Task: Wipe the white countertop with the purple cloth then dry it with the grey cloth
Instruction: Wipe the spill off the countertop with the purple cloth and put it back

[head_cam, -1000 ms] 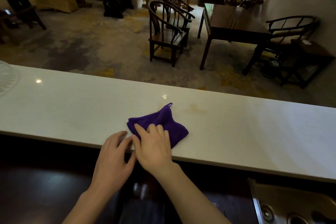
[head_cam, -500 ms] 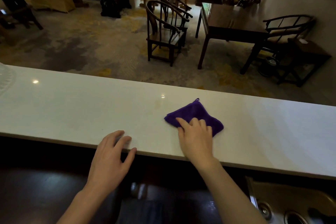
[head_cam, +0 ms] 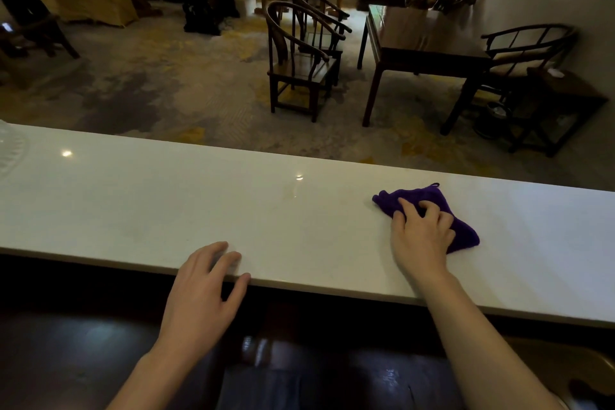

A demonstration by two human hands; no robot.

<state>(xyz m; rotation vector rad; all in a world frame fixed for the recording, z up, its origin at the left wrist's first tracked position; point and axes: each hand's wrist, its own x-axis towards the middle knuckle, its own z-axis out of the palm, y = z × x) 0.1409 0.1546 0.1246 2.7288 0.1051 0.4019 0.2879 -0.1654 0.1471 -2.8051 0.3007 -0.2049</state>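
Observation:
A folded purple cloth (head_cam: 462, 230) lies on the long white countertop (head_cam: 299, 220), right of centre. My right hand (head_cam: 421, 233) presses flat on the cloth's near left part, fingers bent over it. My left hand (head_cam: 203, 283) rests at the counter's near edge, left of centre, fingers spread with the tips on the white top, holding nothing. No grey cloth is in view.
A clear ribbed object (head_cam: 8, 150) sits at the counter's far left. A dark lower ledge (head_cam: 66, 359) runs below the near edge, with a metal sink (head_cam: 585, 386) at bottom right. Beyond the counter stand wooden chairs (head_cam: 299, 60) and a dark table (head_cam: 426, 40) on carpet.
My right hand has slid the purple cloth to the right along the counter, away from my left hand. My left hand has stayed at the near edge.

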